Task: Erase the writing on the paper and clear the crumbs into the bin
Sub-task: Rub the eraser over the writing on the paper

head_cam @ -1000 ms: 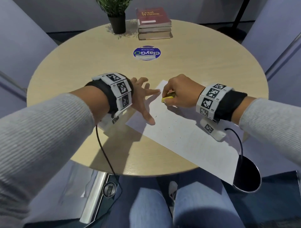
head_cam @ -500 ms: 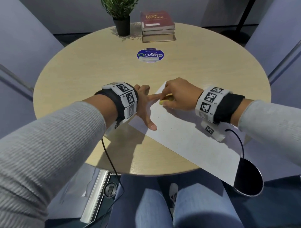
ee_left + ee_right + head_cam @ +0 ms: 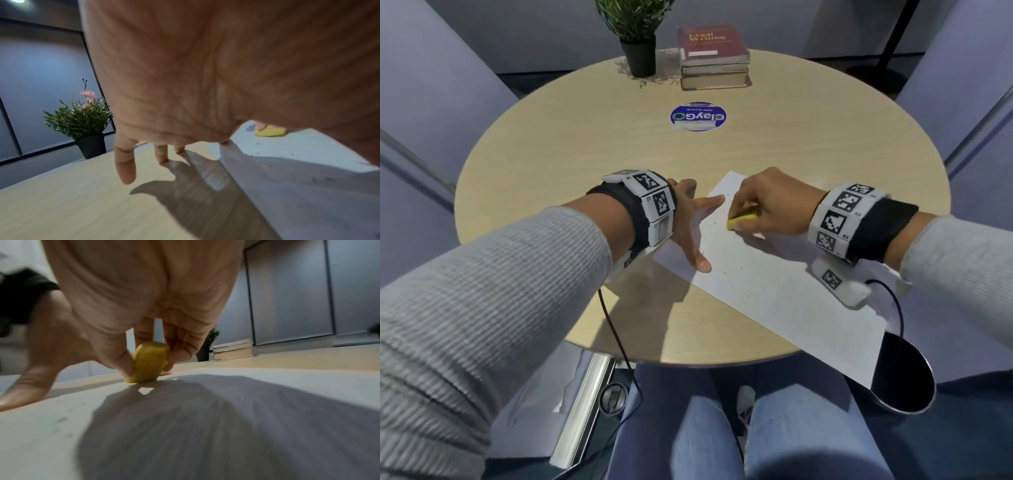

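A white sheet of paper (image 3: 784, 294) lies slantwise on the round wooden table (image 3: 571, 144), its near corner hanging over the edge above a dark bin (image 3: 904, 377). My right hand (image 3: 767, 205) pinches a yellow eraser (image 3: 739, 222) and presses it onto the paper's far end; the eraser (image 3: 148, 361) stands on edge between thumb and fingers. My left hand (image 3: 693, 226) is spread flat, thumb and forefinger pressing the paper's left edge. Small dark crumbs (image 3: 726, 270) dot the sheet. The eraser (image 3: 269, 131) shows past the left palm.
A potted plant (image 3: 638, 37) and a stack of books (image 3: 714, 58) stand at the table's far side. A round blue sticker (image 3: 698, 116) lies at mid-table. Chairs flank both sides. A black cable (image 3: 616, 342) hangs from my left wrist over the near edge.
The right hand has slid the eraser a little toward me along the paper's far end. The left hand stays spread on the paper's edge. The head view has shifted slightly.
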`<state>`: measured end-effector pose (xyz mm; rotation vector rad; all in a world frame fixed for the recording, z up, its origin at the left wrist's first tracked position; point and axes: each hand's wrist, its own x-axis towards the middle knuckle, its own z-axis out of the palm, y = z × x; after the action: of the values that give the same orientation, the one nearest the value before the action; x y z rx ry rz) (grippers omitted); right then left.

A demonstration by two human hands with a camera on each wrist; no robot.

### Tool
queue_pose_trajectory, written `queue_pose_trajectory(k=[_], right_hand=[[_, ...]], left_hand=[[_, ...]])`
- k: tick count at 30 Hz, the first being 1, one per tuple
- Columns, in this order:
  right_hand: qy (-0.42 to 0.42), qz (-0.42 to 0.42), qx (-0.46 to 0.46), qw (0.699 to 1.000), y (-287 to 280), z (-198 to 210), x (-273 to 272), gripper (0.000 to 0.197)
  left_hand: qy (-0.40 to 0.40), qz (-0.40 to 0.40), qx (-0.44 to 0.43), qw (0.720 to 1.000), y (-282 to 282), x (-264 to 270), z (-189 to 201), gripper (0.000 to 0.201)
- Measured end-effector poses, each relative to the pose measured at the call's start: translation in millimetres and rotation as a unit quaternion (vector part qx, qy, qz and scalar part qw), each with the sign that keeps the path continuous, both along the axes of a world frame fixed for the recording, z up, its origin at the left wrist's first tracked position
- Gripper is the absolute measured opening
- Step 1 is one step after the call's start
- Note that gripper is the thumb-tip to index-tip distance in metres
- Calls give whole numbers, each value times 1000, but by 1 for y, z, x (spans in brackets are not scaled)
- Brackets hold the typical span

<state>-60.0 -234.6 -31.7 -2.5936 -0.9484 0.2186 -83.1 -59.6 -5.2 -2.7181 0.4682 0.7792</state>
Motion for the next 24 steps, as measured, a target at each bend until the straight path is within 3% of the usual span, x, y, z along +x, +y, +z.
queue_pose_trajectory(k=[2,4,9,13,18,22,24], right_hand=[[-10,19,-6,1000,1,-4,-4,13],[8,74,-3,997,2,-7,-15,12],[-2,19,7,1000,-5,-1,-7,14],[19,88,-4,996,-2,-6,-23,15],[-14,7,-6,1000,-2,-1,-5,16],[14,77,-17,997,4,-5,-22,14],[23,42,-12,999,-2,-2,-11,14]], left_hand=[[-14,-2,5,1000,0,0,0,125],[-14,-3,19,1000,-1,1,2,120],[-8,-8,22,1000,-1,2,1,117],[2,3,27,1000,0,5,-1,121],[-6,3,20,1000,-2,4,-3,120],[1,10,31,999,-2,6,-3,122],[2,11,32,999,-2,7,-4,123]])
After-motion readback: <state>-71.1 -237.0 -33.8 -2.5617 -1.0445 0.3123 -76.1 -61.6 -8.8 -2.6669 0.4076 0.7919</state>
